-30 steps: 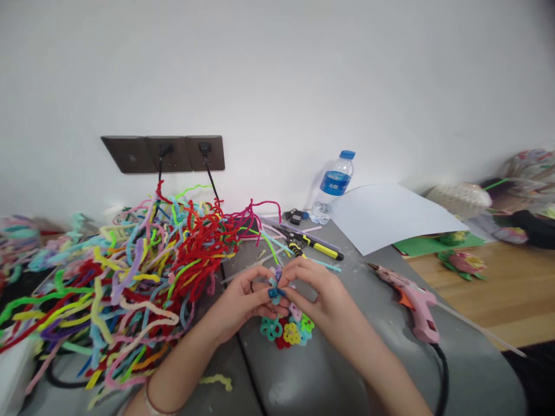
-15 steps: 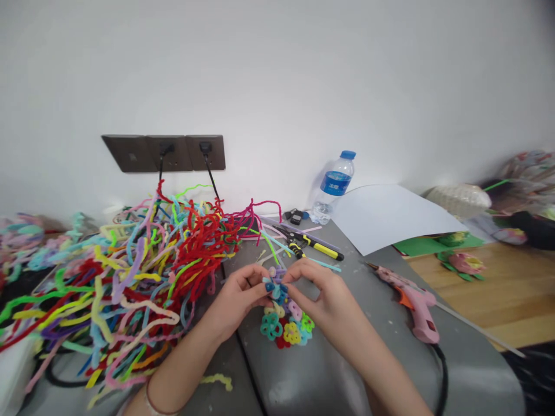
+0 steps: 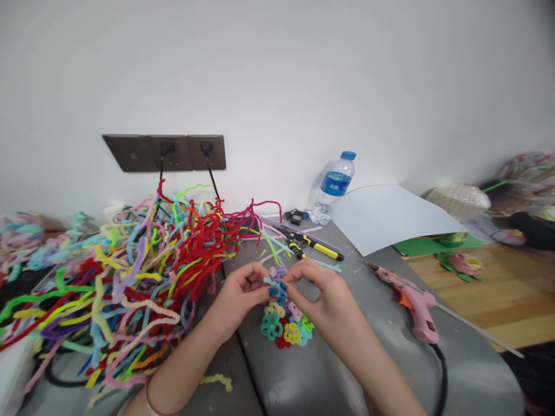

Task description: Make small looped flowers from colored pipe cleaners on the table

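My left hand (image 3: 236, 300) and my right hand (image 3: 323, 294) meet over the grey table (image 3: 329, 375), both pinching a small piece of blue and purple pipe cleaner (image 3: 276, 282) between the fingertips. Just below the hands lies a small cluster of finished pipe-cleaner flowers (image 3: 286, 328) in teal, yellow, pink and red. A big tangled heap of coloured pipe cleaners (image 3: 130, 277) sits immediately left of my left hand.
A pink glue gun (image 3: 411, 300) with a black cord lies to the right. Yellow-handled pliers (image 3: 310, 244), a water bottle (image 3: 333, 188) and a white sheet (image 3: 390, 216) stand behind. Wall sockets (image 3: 165, 153) hold plugs. Craft flowers (image 3: 463, 263) rest on wood at the right.
The hands stay in the same spot; the fingers have shifted slightly, working the small pipe-cleaner piece, which sits a little lower than a second ago.
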A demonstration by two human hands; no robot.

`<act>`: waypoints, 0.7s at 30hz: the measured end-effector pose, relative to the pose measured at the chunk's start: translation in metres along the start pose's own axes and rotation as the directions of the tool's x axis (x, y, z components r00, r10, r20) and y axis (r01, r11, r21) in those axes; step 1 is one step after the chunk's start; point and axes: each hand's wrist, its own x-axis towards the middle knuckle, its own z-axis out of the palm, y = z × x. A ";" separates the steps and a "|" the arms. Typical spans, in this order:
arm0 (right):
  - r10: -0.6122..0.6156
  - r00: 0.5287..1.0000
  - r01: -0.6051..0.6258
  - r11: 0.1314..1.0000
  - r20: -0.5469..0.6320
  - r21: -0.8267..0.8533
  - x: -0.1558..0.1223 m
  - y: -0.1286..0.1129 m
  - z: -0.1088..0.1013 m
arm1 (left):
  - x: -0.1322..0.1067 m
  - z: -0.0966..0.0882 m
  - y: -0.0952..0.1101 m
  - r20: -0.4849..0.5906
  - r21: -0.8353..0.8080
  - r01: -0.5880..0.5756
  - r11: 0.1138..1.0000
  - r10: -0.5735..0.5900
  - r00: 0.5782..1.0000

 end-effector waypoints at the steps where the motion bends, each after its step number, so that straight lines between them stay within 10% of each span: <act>1: 0.000 1.000 0.000 1.000 -0.001 0.014 0.000 0.000 0.000 | 0.000 0.000 0.000 0.000 0.006 -0.005 1.000 0.005 1.000; 21: 0.105 0.910 -0.324 0.785 0.402 0.529 0.005 0.011 -0.010 | -0.006 0.002 0.005 0.100 -0.227 0.111 0.968 -0.090 0.991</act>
